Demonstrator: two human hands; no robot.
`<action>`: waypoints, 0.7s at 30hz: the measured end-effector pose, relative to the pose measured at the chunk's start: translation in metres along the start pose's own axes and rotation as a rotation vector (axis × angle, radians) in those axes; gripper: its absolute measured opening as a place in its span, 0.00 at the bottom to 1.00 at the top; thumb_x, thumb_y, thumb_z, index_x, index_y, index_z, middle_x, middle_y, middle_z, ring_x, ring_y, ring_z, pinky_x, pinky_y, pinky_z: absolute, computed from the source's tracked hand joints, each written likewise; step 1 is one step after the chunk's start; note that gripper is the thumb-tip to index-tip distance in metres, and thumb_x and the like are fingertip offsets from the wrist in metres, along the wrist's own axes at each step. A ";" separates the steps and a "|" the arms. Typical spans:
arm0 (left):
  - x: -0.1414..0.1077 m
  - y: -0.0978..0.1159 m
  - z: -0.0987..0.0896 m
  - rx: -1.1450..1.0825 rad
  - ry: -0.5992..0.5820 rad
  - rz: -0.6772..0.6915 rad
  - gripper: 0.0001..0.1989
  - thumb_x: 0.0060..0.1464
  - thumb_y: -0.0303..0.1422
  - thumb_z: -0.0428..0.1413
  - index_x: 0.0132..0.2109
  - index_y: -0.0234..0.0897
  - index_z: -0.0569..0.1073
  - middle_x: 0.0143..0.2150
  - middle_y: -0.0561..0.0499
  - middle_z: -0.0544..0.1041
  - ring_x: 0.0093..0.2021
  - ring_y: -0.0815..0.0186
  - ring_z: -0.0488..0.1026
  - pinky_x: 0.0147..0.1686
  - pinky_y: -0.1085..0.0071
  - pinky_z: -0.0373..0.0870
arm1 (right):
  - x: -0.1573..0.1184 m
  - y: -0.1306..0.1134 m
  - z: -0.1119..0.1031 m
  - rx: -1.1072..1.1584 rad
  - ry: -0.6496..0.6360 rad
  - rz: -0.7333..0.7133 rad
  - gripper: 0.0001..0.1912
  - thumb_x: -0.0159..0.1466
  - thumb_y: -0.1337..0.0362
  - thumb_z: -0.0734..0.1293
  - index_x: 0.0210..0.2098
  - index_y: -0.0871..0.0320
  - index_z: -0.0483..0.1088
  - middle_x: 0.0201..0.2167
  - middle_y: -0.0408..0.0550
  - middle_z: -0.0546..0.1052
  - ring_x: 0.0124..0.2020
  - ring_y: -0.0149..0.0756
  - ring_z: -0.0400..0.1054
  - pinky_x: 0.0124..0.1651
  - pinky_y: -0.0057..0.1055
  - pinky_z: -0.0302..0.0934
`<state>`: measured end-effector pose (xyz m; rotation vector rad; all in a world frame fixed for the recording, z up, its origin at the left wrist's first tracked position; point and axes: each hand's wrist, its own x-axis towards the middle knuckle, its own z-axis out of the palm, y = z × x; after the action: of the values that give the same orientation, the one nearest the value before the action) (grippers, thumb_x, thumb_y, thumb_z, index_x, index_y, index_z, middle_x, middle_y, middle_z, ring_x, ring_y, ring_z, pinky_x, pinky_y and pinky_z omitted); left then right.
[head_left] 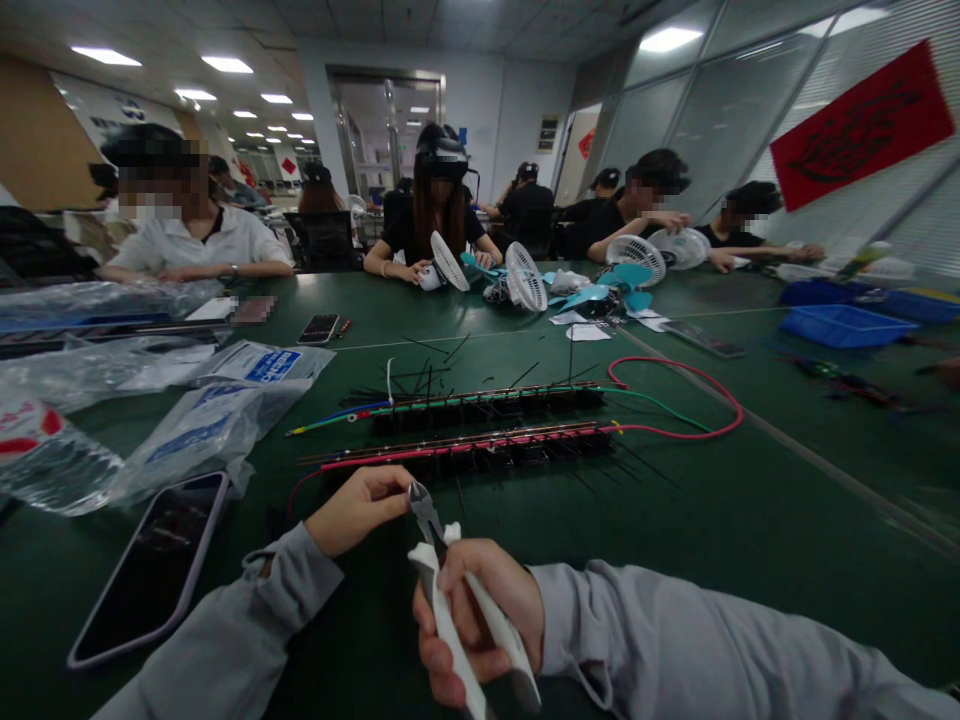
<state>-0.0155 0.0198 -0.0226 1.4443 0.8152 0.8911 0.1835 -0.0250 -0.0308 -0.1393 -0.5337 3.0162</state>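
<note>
White-handled cutters [447, 620] are gripped in the right hand [504, 585], with fingers wrapped around both handles, presumably so that these can be squeezed. The left hand [358, 510] is held at the cutters' tip, thumb and forefinger brought close together, seemingly for steadying; whether anything is pinched there cannot be told. Two wire bundles [480, 447] are laid side by side on the green table [675, 520], apparently for easy reach. The nearer bundle is partly covered by the left hand; thin black strands are barely made out.
</note>
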 end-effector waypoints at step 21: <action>0.001 -0.004 0.001 -0.051 0.018 -0.019 0.11 0.50 0.37 0.61 0.33 0.32 0.73 0.31 0.50 0.75 0.32 0.67 0.70 0.36 0.71 0.66 | 0.002 -0.010 0.006 -0.144 0.049 0.116 0.25 0.47 0.63 0.56 0.42 0.68 0.65 0.40 0.62 0.73 0.42 0.49 0.71 0.24 0.27 0.63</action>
<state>-0.0144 0.0209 -0.0262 1.3841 0.8132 0.9048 0.1819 -0.0178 -0.0217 -0.2607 -0.7643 3.0740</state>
